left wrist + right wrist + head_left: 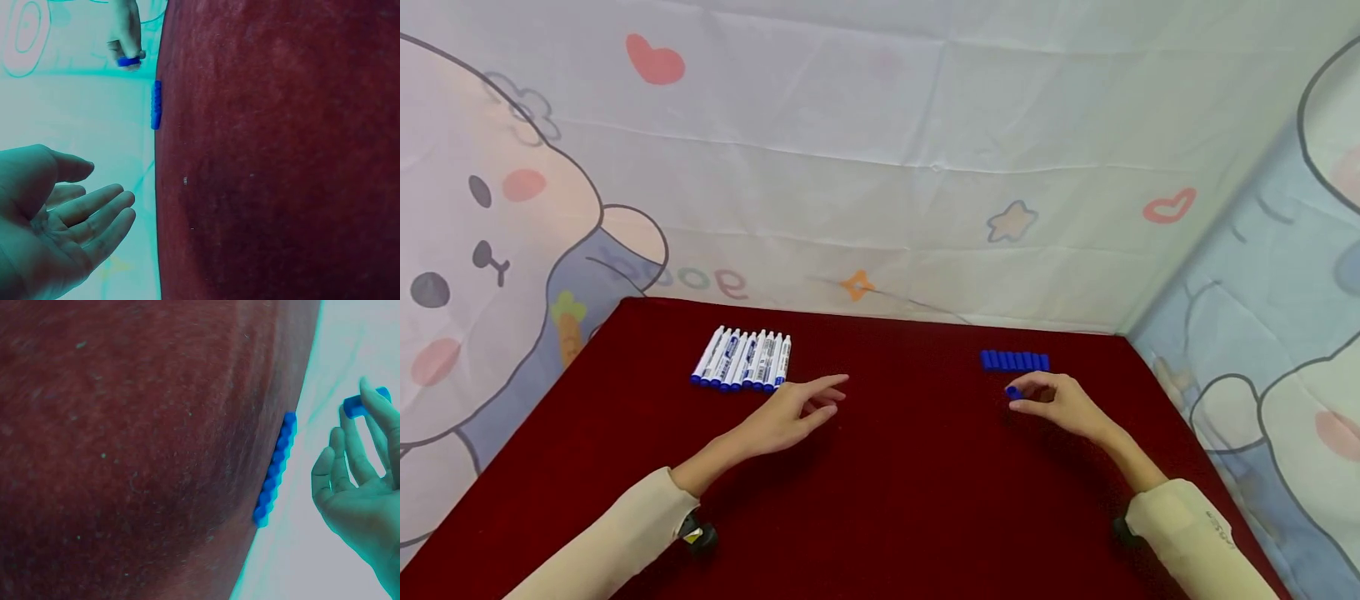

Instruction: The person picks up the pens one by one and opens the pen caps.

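Between thumb and fingertips, my right hand [1065, 406] pinches a blue marker cap [1013, 392], held up in front of a row of blue caps [1015, 361]. The same pinched cap shows in the right wrist view, with the other fingers spread loosely. Several white markers with blue ends [742, 358] lie side by side at the left of the table. My left hand [792, 414] hovers to the right of them, its fingers extended and holding nothing. In the left wrist view its palm [59, 234] and relaxed fingers are plain to see.
Dark red cloth [910, 483] covers the table. A pale printed curtain [880, 167] hangs behind its back edge, and another printed sheet [1285, 333] stands along the right side.
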Demonstrator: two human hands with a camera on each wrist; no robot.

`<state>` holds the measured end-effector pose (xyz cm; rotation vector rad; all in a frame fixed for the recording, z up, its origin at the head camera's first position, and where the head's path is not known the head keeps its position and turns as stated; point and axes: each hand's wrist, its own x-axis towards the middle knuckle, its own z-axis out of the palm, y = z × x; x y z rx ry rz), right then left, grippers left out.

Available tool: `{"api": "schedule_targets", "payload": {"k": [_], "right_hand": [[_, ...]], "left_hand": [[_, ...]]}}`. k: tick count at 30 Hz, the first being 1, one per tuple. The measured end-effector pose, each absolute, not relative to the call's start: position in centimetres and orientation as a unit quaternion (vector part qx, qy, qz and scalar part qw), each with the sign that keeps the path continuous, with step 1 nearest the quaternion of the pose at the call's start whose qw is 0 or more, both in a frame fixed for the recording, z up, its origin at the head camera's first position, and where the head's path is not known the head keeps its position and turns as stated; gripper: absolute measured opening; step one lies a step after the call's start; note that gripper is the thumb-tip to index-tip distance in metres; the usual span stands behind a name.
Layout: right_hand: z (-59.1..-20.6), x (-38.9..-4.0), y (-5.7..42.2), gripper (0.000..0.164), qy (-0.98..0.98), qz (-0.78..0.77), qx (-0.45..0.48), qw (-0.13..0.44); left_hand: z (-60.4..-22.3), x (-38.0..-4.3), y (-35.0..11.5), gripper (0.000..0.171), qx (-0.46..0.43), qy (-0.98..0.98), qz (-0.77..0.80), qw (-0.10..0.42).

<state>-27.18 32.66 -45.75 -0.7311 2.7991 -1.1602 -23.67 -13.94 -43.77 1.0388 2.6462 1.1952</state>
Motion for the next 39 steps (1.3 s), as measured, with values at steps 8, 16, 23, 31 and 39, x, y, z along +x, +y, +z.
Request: {"api": "schedule_targets", "payload": {"k": [8, 16, 23, 31, 39], "right_hand": [[-44.8, -28.8, 35.1, 0.060, 0.845, -0.533, -0.035, 0.036], [-45.5, -30.9, 36.1, 0.059, 0.812, -0.581, 0.032, -0.048], [-47.0, -32.3, 37.1, 0.063, 0.891, -0.445, 0.055, -0.070], [-48.0, -32.8, 38.0, 0.057, 0.929, -0.370, 0.019, -0.015], [-48.2, -33.6, 37.4, 0.053, 0.948, -0.317, -0.007, -0.001]], "left_hand": [[-44.8, -23.3, -13.9, 0.049, 0.340, 0.855, 0.389, 0.047], [-45.1, -23.2, -13.8, 0.045, 0.345, 0.846, 0.401, 0.062], [-45.3, -23.2, -13.6, 0.046, 0.351, 0.839, 0.409, 0.074], [-45.5, -23.0, -13.3, 0.045, 0.356, 0.836, 0.411, 0.077], [-45.6, -22.8, -12.9, 0.045, 0.362, 0.834, 0.407, 0.082]]}}
